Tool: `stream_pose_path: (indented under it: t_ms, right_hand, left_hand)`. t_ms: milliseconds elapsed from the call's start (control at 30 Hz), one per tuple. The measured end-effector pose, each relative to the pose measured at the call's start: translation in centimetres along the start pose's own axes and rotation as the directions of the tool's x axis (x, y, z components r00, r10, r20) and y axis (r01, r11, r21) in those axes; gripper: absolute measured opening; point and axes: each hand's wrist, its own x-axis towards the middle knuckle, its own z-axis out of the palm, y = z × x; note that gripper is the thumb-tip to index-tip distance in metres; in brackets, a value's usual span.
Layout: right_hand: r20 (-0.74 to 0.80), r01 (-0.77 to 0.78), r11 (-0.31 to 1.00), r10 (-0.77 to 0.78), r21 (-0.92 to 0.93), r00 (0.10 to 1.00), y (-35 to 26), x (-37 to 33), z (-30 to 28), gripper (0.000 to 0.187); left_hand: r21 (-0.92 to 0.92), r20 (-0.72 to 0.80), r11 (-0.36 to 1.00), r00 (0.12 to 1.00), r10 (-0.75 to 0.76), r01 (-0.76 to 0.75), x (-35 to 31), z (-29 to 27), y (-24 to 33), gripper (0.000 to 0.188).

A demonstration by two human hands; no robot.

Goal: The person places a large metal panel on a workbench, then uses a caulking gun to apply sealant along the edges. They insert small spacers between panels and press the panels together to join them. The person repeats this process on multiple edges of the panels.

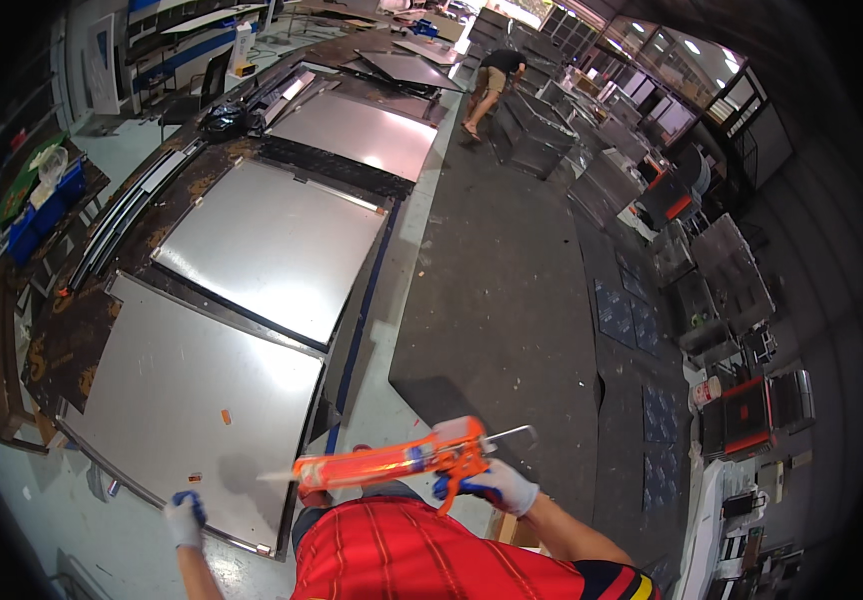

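Observation:
My right hand, in a white and blue glove, is closed round the handle of an orange caulking gun. A bent metal rod sticks out of the gun's back end. Its pale nozzle points left, over the near corner of a flat silver metal panel. By that panel's near edge is my left hand, gloved alike, with its fingers curled together; what they hold, if anything, does not show. Two small orange-brown pieces lie on the panel, one of them an orange scrap.
More silver panels, such as a middle panel and a far panel, lie along the long worktable. Dark matting covers the floor on the right. A person bends beside stacked metal boxes. A blue crate stands left.

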Motion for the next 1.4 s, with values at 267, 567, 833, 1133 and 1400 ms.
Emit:
stream_pose_path:
  t_ms: [267, 567, 833, 1133, 1400]
  right_hand:
    - [-0.153, 0.251, 0.948, -0.224, 0.196, 0.963, -1.5, 1.8, -2.8, 0.057]
    - [-0.032, 0.059, 0.918, -0.050, 0.392, 0.998, 4.7, 5.6, 1.4, 0.055]
    - [-0.096, 0.115, 0.913, -0.084, 0.392, 0.992, 5.0, 5.9, 1.0, 0.052]
    - [-0.204, 0.243, 0.837, -0.161, 0.491, 0.966, 6.5, 4.9, -0.1, 0.048]
    - [-0.216, 0.236, 0.858, -0.150, 0.456, 0.965, 9.2, 4.7, -1.2, 0.047]
  left_hand:
    - [-0.266, -0.584, 0.961, 0.805, -0.100, -0.073, 0.6, -17.8, -14.0, 0.036]
    - [-0.528, 0.043, 0.720, 0.861, -0.506, 0.450, 1.5, -2.6, -24.1, 0.050]
    - [-0.437, -0.068, 0.813, 0.886, -0.458, 0.386, 2.3, -1.0, -20.2, 0.046]
    - [-0.340, -0.494, 0.940, 0.856, -0.155, -0.026, -4.8, -5.2, -9.3, 0.043]
    - [0.190, -0.460, 0.973, 0.864, 0.206, -0.130, -0.6, 1.6, -4.0, 0.021]
